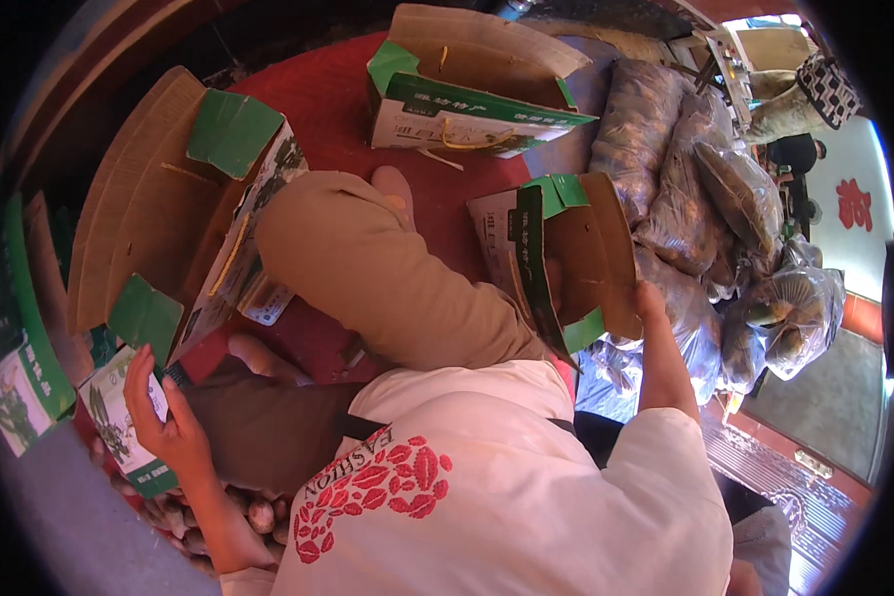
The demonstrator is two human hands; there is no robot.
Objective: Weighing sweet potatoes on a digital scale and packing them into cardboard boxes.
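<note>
Two hands hold separate cartons: the left hand grips the edge of a flat green-and-white carton at the near left, while the right hand clasps the brown flap of an open carton right of the bent knee, beside clear filled bags.

Green-and-white printed carton sits low on the left, tilted, flaps open showing brown inside. Second carton of the same print is over on the right, tipped on its side, open mouth facing up and right
</note>
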